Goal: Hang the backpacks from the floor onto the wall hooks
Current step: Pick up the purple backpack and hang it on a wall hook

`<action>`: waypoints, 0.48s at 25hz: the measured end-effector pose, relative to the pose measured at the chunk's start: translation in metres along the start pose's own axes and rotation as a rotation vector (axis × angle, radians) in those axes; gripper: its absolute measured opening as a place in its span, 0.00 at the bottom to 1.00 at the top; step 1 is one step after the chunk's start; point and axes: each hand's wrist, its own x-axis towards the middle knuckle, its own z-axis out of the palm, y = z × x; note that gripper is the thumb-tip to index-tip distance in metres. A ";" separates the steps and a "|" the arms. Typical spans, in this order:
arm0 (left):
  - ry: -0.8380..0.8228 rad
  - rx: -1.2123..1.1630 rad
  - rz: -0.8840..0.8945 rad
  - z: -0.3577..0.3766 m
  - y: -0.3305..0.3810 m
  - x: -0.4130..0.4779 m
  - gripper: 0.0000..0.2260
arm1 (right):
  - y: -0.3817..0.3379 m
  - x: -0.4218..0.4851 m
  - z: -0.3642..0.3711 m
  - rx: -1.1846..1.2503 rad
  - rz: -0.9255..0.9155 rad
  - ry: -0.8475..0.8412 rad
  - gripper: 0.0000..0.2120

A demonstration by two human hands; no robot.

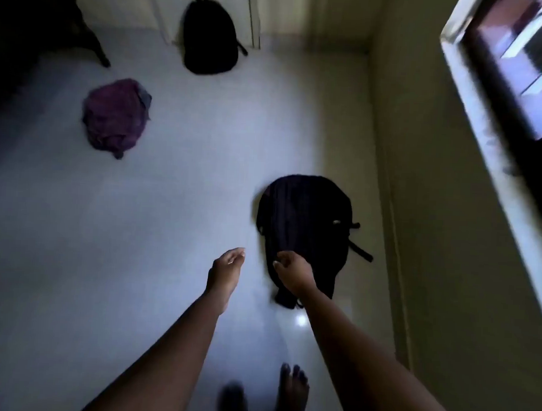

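Observation:
A black backpack (306, 225) lies flat on the pale tiled floor close to the right wall. My right hand (293, 273) is over its near end with fingers curled; the blur hides whether it grips the fabric. My left hand (225, 270) hovers just left of the bag, fingers loosely apart, holding nothing. A second black backpack (210, 35) leans against the far wall. A purple backpack (115, 116) lies slumped on the floor at the left. No wall hooks are in view.
Dark wooden furniture with a leg (93, 42) stands at the far left. A window (518, 67) is set in the right wall (434, 212). My bare feet (292, 392) are at the bottom edge. Bare floor (170, 201) spreads between the bags.

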 end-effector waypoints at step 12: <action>-0.106 0.109 0.002 0.142 -0.205 0.334 0.13 | 0.213 0.329 0.205 -0.733 -0.036 -0.041 0.34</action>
